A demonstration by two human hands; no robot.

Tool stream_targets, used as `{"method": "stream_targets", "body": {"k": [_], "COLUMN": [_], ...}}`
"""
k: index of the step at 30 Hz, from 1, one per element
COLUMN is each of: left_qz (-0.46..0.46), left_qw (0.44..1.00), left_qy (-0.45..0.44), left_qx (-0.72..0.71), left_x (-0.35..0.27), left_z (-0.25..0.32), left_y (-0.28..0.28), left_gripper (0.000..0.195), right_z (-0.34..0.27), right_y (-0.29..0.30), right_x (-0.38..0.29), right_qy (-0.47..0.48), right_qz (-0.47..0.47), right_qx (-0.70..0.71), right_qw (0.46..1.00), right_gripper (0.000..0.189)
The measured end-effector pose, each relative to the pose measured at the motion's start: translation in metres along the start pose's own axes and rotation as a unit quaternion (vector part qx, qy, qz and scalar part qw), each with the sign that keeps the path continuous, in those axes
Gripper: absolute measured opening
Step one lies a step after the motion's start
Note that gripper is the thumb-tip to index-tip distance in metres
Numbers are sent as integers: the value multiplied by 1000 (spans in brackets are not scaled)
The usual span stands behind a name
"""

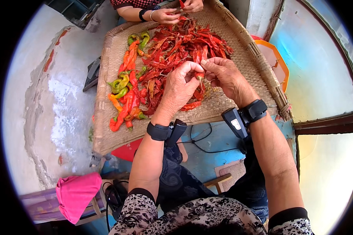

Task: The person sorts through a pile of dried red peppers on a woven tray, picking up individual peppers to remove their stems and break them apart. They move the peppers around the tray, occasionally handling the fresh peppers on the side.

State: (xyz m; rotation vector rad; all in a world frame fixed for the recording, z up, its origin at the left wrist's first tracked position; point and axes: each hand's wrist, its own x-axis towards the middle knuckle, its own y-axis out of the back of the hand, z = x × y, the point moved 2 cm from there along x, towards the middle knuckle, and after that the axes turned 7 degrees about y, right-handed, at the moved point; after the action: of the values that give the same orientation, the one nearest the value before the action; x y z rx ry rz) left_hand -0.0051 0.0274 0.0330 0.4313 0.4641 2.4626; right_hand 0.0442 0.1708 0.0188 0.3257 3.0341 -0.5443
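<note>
A heap of dried red chili peppers lies on a woven bamboo tray. Over the near part of the heap, my left hand holds a red chili pepper by thumb and fingers, its pale stem end towards me. My right hand meets the left at the pepper's far side, thumb and forefinger pinched together; whether they grip its flesh cannot be made out. Fresher red, orange and green peppers lie in a row at the tray's left. Small yellowish seeds are scattered beside my right hand.
Across the tray, another person's hands hold a red pepper. The tray has a raised bound rim. An orange-edged container stands beyond its right side. A pink cloth is at lower left, and a black cable hangs below the tray.
</note>
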Motion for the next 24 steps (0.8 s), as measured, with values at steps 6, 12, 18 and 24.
{"method": "stream_targets", "body": {"k": [6, 12, 18, 24], "left_qz": [75, 60, 35, 5], "left_qw": [996, 995, 994, 982], "left_qy": [29, 53, -24, -136], "left_qx": [-34, 60, 101, 130], "left_x": [0, -1, 1, 5], "left_z": [-9, -2, 8, 26], "left_y": [16, 8, -16, -45], "left_gripper": [16, 20, 18, 17], "right_z": [-6, -44, -33, -28], "right_y": [7, 85, 103, 45], "right_x": [3, 1, -9, -18], "right_qy": [77, 249, 177, 126], "right_qz": [64, 236, 370, 152], "right_qx": [-8, 187, 366, -204], "right_qw": [995, 920, 836, 959], "right_gripper": [17, 20, 27, 34]}}
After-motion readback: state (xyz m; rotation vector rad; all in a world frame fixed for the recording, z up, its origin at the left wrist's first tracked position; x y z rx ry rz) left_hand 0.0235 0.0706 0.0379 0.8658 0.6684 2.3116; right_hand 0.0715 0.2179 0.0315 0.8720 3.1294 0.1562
